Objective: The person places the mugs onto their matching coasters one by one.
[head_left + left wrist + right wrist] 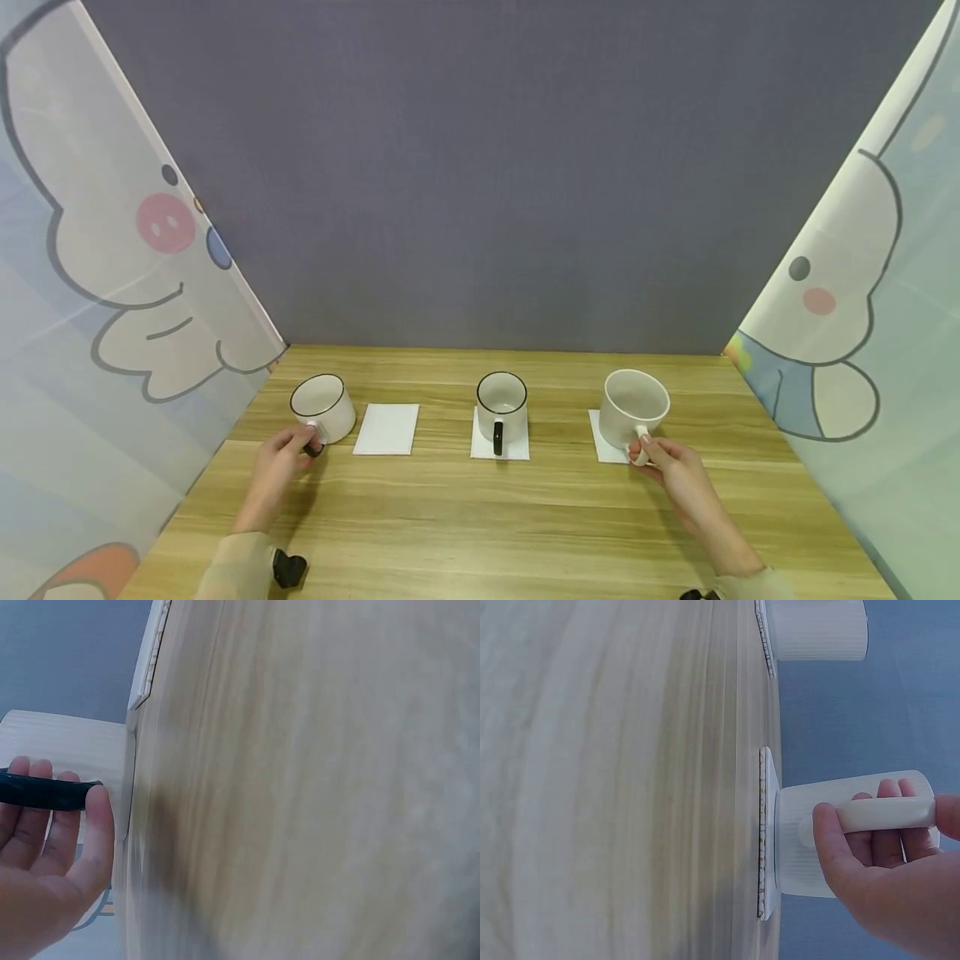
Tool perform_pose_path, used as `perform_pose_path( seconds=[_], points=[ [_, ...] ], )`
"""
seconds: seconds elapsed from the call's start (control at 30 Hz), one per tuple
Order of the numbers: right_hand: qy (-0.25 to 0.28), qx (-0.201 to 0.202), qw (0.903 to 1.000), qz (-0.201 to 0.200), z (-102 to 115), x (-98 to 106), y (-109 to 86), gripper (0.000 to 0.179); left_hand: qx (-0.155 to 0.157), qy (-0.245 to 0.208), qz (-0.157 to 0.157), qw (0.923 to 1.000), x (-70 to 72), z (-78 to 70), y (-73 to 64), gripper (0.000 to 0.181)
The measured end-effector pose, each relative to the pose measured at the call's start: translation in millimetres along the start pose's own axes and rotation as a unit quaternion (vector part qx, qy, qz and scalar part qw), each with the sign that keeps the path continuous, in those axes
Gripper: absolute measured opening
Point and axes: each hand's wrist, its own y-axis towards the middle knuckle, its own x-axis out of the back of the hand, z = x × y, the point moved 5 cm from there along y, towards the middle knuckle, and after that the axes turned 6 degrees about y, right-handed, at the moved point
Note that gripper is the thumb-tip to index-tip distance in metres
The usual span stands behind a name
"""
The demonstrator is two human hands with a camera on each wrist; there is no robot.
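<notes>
At the left, my left hand (281, 458) grips the black handle (49, 793) of a white mug (335, 415) with a dark rim. That mug stands upright on the wood beside a white square coaster (386, 429). Over on the right, my right hand (678, 475) holds the white handle (885, 814) of a larger all-white mug (626, 412). Its base overlaps a second white coaster (607, 451), whose left part shows. In the right wrist view the fingers pass through the handle and the mug's ribbed side (802, 862) faces the camera.
Between the hands, another white mug (512, 425) with a dark rim and black handle stands on a third coaster (519, 451). The wooden table (480, 525) ends at a grey partition (502, 183) behind, with cartoon-printed curtains (67, 333) at both sides.
</notes>
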Motion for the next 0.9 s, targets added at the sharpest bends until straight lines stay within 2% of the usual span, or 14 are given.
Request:
perform_pose_path(
  seconds=[0.47,0.7,0.9],
  points=[
    [-0.003,-0.007,1.0,-0.002,0.3,0.3,-0.6,0.047,-0.007,-0.034,-0.003,0.9994,-1.1,2.9,0.2,0.049],
    [0.008,-0.008,0.9998,-0.016,-0.7,1.6,-1.4,0.045,-0.013,-0.027,-0.001,0.9995,-1.2,0.1,-1.9,0.05],
    [-0.068,-0.016,0.9964,-0.048,1.1,6.5,-6.1,0.045,-0.01,-0.02,0.008,0.9997,-1.2,-1.3,-2.9,0.051]
  ],
)
